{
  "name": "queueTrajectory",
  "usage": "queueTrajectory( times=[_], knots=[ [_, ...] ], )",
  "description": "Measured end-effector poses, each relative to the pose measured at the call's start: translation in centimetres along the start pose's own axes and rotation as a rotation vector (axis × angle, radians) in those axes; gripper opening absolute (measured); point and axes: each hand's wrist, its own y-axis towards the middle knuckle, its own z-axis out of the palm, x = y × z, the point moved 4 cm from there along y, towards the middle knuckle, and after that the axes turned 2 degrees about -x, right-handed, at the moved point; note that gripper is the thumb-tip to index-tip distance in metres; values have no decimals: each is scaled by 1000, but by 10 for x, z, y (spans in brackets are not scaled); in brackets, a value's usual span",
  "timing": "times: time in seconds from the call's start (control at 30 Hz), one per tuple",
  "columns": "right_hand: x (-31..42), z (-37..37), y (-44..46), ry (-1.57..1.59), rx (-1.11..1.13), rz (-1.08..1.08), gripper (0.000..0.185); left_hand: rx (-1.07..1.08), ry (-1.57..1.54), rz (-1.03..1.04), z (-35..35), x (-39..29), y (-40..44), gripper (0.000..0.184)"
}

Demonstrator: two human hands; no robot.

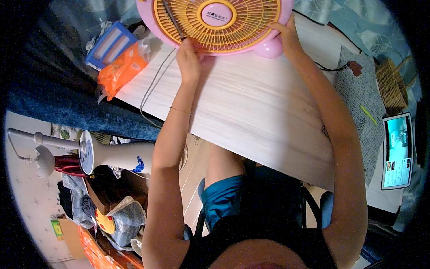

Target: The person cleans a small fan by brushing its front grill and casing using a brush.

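A pink fan with a yellow grille (242, 33) stands at the top of the view, on the far part of the white table (255, 107). My left hand (188, 56) is closed on a thin dark stick (172, 18), which lies slanted across the left of the grille. At the fan's lower right rim, my right hand (288, 36) grips the edge, with the thumb on the front and the other fingers partly hidden behind. The fan's pink rounded foot (269, 48) is just left of my right wrist.
An orange plastic bag (121, 69) and a blue-framed box (109, 45) sit at the table's left. A grey cable hangs over the left edge. On the right are a woven basket (392, 85), a grey mat (358, 98), a green pen (369, 114) and a lit tablet (397, 150).
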Motion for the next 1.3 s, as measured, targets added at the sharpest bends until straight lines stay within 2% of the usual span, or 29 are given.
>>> queueTrajectory(
  times=[0.07,0.13,0.27,0.3,0.37,0.5,0.57,0.63,0.7,0.77,0.93,1.17,1.27,1.3],
  knots=[
    [0,1,0,2,-17,-2,65,58,50,-22,3,3,-6,39],
    [-6,-1,3,100,1,-17,63,91,350,107,12,-13,-15,40],
    [1,1,0,213,-9,27,61,107,601,266,27,-32,-21,36],
    [5,3,-1,156,-23,25,58,130,628,199,26,-32,-22,34],
    [9,7,-1,43,-48,21,53,136,622,195,24,-30,-21,34],
    [7,6,1,88,-58,1,60,146,659,235,23,-31,-19,33],
    [-4,-1,4,56,-51,-4,60,102,721,360,11,-21,-13,35],
    [-9,-5,4,-13,-39,-3,62,2,517,342,12,-37,-10,36],
    [-10,-8,4,-42,-29,-18,63,-147,53,168,14,-57,-10,39],
    [-8,-7,4,-28,-11,-49,63,-155,42,108,-10,-36,3,41],
    [-1,-1,1,3,-15,-20,64,-147,57,29,-10,-29,6,41],
    [0,0,1,-72,20,-42,59,89,327,132,1,9,-5,36],
    [-2,1,-1,103,18,-12,54,142,541,216,18,-19,-15,35],
    [-1,1,-1,130,-1,-8,56,147,519,188,17,-16,-14,35]
  ],
)
